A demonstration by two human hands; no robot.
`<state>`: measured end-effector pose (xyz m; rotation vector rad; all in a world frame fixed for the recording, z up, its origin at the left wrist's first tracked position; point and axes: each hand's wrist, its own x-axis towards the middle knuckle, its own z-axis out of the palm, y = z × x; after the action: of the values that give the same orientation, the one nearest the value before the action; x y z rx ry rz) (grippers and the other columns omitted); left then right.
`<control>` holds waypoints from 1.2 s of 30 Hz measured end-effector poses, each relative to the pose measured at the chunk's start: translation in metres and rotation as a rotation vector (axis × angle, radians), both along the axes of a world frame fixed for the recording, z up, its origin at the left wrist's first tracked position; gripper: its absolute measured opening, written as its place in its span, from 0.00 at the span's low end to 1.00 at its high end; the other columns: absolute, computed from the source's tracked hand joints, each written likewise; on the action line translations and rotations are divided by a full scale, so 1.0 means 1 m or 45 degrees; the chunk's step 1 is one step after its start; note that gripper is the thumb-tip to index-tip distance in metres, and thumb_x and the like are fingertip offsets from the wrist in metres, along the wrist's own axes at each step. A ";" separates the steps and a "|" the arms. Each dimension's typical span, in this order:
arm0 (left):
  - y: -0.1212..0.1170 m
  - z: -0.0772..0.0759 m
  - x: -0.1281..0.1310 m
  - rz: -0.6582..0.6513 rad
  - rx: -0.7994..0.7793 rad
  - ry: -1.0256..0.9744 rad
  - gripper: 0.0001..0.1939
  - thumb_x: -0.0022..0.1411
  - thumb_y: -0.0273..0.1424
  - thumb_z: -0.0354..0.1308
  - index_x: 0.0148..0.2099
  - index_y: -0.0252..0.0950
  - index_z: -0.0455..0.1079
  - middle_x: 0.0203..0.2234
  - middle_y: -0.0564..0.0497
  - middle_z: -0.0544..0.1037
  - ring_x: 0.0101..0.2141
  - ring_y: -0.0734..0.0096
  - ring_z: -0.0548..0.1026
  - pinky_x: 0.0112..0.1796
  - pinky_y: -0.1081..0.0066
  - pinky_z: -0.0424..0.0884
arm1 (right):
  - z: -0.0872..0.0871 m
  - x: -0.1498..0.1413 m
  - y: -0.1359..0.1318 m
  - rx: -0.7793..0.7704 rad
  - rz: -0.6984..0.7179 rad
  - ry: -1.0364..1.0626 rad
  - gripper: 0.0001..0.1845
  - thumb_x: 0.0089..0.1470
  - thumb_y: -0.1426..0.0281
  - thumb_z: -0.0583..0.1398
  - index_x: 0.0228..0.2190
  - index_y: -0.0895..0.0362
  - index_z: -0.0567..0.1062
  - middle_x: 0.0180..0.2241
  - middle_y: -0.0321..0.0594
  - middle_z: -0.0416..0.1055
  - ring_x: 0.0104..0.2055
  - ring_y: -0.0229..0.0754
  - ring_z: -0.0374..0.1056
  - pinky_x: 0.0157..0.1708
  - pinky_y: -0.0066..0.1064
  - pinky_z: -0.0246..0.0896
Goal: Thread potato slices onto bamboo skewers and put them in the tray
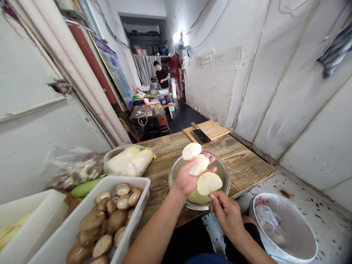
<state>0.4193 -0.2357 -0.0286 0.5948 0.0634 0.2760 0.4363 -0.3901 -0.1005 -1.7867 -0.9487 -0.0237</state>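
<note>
My left hand [187,178] is held over a metal bowl [225,172], its fingers curled under pale potato slices [200,164] strung on a thin skewer. A further slice [191,150] sticks out above the fingers. My right hand [227,212] pinches the near end of the skewer just below the lowest slice [209,183]. More pale slices lie in the bottom of the bowl [196,198].
A white tray of brown mushrooms [110,216] sits at the left, with bagged vegetables [129,160] and a green gourd [85,187] behind. A cleaver [200,135] lies on a cutting board [213,129]. Loose skewers [232,167] lie right of the bowl. A lined bin [286,227] stands on the floor. Two people are far back.
</note>
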 end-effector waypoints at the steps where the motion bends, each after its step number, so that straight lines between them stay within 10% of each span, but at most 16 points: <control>1: -0.001 0.000 0.000 -0.006 0.014 -0.003 0.16 0.58 0.26 0.53 0.49 0.35 0.68 0.44 0.43 0.75 0.53 0.50 0.67 0.51 0.45 0.63 | 0.000 0.000 0.000 -0.001 -0.008 -0.003 0.15 0.62 0.65 0.50 0.27 0.55 0.69 0.17 0.31 0.66 0.19 0.35 0.63 0.24 0.24 0.58; 11: -0.006 -0.005 0.002 -0.103 0.036 0.000 0.19 0.56 0.25 0.53 0.51 0.35 0.67 0.47 0.43 0.74 0.54 0.49 0.66 0.51 0.47 0.62 | 0.001 0.003 -0.002 0.019 -0.026 0.009 0.15 0.62 0.66 0.50 0.25 0.55 0.68 0.17 0.31 0.65 0.19 0.35 0.63 0.24 0.23 0.56; 21: 0.028 0.019 0.001 0.150 0.031 -0.028 0.25 0.62 0.42 0.49 0.57 0.35 0.62 0.55 0.39 0.66 0.56 0.50 0.64 0.50 0.47 0.64 | -0.008 -0.001 -0.009 -0.020 0.049 -0.001 0.14 0.62 0.66 0.50 0.26 0.56 0.68 0.17 0.31 0.64 0.19 0.35 0.63 0.23 0.24 0.56; 27: 0.028 0.018 0.007 0.131 0.013 -0.027 0.16 0.61 0.28 0.49 0.51 0.35 0.66 0.41 0.43 0.74 0.53 0.52 0.67 0.50 0.43 0.63 | -0.010 -0.002 -0.010 -0.002 0.071 -0.069 0.13 0.62 0.68 0.50 0.28 0.56 0.69 0.17 0.30 0.64 0.19 0.34 0.63 0.23 0.23 0.57; 36: 0.021 0.007 0.009 0.157 -0.085 -0.058 0.14 0.63 0.34 0.50 0.45 0.32 0.69 0.35 0.45 0.75 0.53 0.51 0.66 0.52 0.46 0.62 | -0.015 -0.004 -0.010 0.033 0.047 -0.127 0.11 0.62 0.70 0.50 0.30 0.57 0.69 0.18 0.30 0.64 0.19 0.33 0.63 0.23 0.23 0.57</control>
<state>0.4278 -0.2142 -0.0215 0.5192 0.0656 0.4056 0.4321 -0.3998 -0.1156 -1.7571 -1.0482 -0.1018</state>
